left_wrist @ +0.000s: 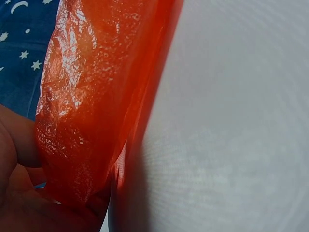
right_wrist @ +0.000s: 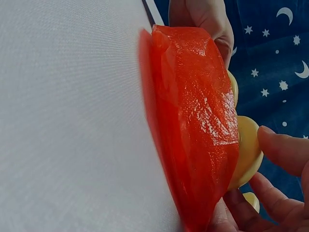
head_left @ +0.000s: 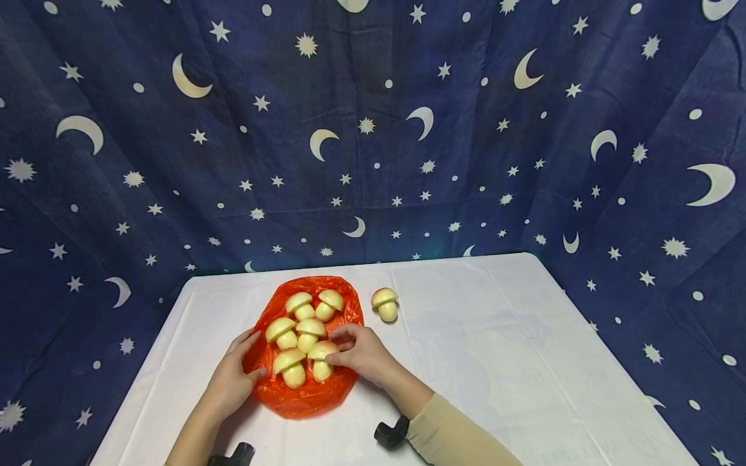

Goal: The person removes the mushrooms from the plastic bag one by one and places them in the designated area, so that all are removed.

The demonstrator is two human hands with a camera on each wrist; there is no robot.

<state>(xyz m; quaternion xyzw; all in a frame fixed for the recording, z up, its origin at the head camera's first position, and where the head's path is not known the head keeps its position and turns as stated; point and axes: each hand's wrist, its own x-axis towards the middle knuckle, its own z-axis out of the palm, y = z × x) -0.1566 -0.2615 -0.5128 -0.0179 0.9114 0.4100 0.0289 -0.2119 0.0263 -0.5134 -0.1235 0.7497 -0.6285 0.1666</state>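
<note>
A red plastic bag (head_left: 303,404) lies opened out on the table, with several pale yellow mushroom-shaped pieces (head_left: 282,332) grouped on it, their caps edged with a reddish tint. At its left rim my left hand (head_left: 232,377) holds the plastic between thumb and fingers; the left wrist view shows the shiny red film (left_wrist: 87,96) against that hand. My right hand (head_left: 364,355) reaches in from the right and pinches the mushroom-shaped piece nearest it (head_left: 322,369). From the right wrist, its thumb (right_wrist: 285,147) touches the yellow cap (right_wrist: 247,150), while the bag's side wall hides the other pieces' lower parts.
One more mushroom-shaped piece (head_left: 386,304) stands outside the bag, to its right. A white cloth (head_left: 501,362) covers the table. Behind and at both sides hangs a dark blue curtain (head_left: 373,181) with moons and stars.
</note>
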